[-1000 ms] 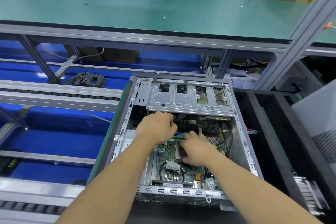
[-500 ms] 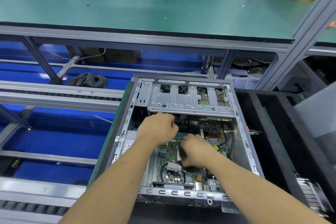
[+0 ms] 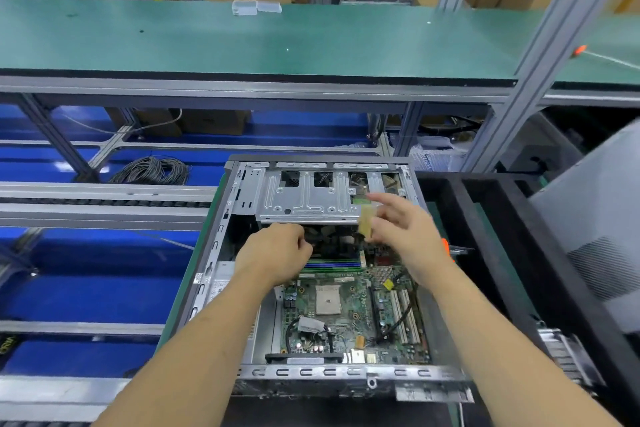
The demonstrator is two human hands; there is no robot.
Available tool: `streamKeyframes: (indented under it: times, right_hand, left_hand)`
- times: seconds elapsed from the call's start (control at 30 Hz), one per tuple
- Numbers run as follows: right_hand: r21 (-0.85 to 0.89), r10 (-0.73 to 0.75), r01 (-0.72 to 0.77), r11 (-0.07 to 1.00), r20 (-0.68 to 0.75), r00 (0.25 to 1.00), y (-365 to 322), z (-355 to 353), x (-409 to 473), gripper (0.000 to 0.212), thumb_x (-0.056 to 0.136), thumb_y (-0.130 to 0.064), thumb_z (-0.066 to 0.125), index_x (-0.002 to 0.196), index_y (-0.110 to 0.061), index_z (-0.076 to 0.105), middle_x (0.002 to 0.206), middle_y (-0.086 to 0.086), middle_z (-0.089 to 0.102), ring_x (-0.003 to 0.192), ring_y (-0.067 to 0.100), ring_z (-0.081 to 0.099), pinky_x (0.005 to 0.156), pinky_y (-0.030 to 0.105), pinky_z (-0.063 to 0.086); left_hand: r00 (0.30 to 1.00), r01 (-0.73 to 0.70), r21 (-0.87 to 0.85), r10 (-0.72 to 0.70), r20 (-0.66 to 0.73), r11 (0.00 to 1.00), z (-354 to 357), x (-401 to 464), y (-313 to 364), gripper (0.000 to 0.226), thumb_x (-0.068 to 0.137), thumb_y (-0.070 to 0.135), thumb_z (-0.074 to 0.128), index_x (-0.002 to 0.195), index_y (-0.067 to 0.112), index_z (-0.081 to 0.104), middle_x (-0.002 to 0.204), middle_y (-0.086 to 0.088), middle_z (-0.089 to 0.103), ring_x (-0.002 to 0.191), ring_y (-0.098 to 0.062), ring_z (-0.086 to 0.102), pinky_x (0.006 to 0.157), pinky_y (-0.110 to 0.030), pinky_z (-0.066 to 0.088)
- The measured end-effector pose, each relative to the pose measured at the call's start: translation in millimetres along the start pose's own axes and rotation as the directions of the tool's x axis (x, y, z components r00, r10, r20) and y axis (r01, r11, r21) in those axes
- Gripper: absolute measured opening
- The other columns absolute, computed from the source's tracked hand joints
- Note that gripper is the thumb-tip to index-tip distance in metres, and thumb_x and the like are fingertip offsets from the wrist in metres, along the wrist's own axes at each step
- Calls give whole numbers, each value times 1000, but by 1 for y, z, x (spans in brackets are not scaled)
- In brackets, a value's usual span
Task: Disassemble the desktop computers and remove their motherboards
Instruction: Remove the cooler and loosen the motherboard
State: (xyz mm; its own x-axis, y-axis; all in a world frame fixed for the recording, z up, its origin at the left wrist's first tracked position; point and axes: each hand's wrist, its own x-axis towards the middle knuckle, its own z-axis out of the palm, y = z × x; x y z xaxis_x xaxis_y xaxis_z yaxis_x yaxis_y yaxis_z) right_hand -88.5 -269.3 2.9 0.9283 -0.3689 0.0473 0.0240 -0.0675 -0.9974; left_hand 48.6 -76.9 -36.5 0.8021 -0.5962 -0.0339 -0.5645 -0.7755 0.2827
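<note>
**Open desktop case, small tan part lifted clear in the right hand**

The desktop case (image 3: pixel 221 246) is bare stamped sheet metal, lying open with slotted rails along its edges. Across the far end sits a drive cage (image 3: pixel 304 199), a ribbed grey plate with square cutouts. The motherboard (image 3: pixel 346 308) is still down in the bottom of the case: green, crowded with small parts, a pale square socket (image 3: pixel 327 300) in the middle, white expansion slots (image 3: pixel 403 314) to the right, and blue and green memory slots (image 3: pixel 332 264) by the cage.

The right hand (image 3: pixel 405 232) is raised over the case, in front of the cage edge, pinching a small tan rectangular piece (image 3: pixel 365 224). It's motion-blurred, so I can't say what the piece actually is. Index finger is stretched out.

The left hand (image 3: pixel 277 253) is knuckles-up with fingers curled down under the lip of the cage. The fingertips are hidden, so I can't tell if it has hold of anything.

Behind is a matte green bench top (image 3: pixel 311 38), and a coil of grey cable (image 3: pixel 152 170) sits on blue flooring to the left.
</note>
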Motion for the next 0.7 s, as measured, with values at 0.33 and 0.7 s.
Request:
streamKeyframes:
  times: [0.33,0.7]
  right_hand:
    - [393,236,-42,919,-460,856,31,-131,0,40,93,2,61,132,-1,54,118,25,65,97,27,70,82,35,57]
    - [172,552,-545,820,-487,677,114,-108,35,46,87,8,61,131,-6,55,115,17,64,59,16,62,42,15,47]
  left_hand:
    - [999,39,123,-34,-43,992,2,-3,0,24,90,39,46,75,25,59,64,8,60,57,-10,56,50,-24,37]
    - [995,87,156,-79,-52,984,4,-1,-1,25,87,37,48,66,25,53,62,6,60,57,-10,56,52,-25,38]
